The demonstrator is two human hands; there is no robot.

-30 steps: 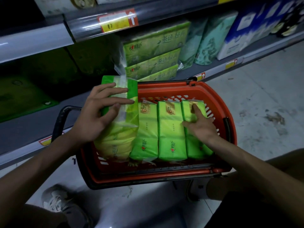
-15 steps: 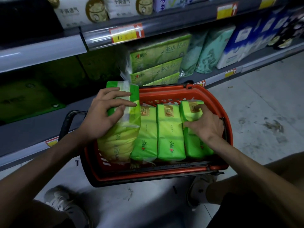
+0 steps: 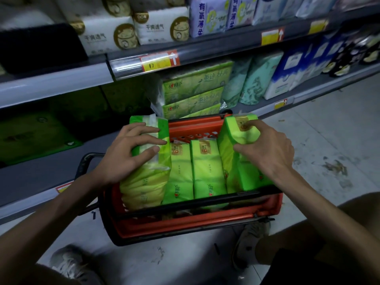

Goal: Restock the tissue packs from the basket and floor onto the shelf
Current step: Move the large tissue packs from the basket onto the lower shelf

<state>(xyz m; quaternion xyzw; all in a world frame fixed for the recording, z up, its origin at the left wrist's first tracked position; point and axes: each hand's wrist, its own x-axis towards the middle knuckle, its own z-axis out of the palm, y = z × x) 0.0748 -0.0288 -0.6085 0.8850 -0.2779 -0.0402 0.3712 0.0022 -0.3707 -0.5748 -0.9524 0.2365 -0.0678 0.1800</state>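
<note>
A red basket (image 3: 185,221) on the floor holds several green tissue packs side by side. My left hand (image 3: 125,155) grips the leftmost pack (image 3: 141,182), fingers over its top end and thumb on its face. My right hand (image 3: 265,149) grips the rightmost pack (image 3: 238,138), which is tilted up at its far end above the two middle packs (image 3: 193,167). More green packs (image 3: 195,89) are stacked on the bottom shelf just behind the basket.
The bottom shelf (image 3: 41,167) to the left of the stacked packs is bare and dark. Teal and blue tissue bundles (image 3: 287,75) fill the shelf to the right. White packs (image 3: 127,29) sit on the upper shelf. My shoes (image 3: 67,264) are on the grey floor beside the basket.
My right hand has curled round the rightmost pack and raised its far end out of the row. My left hand keeps its hold on the leftmost pack. The view tilted up.
</note>
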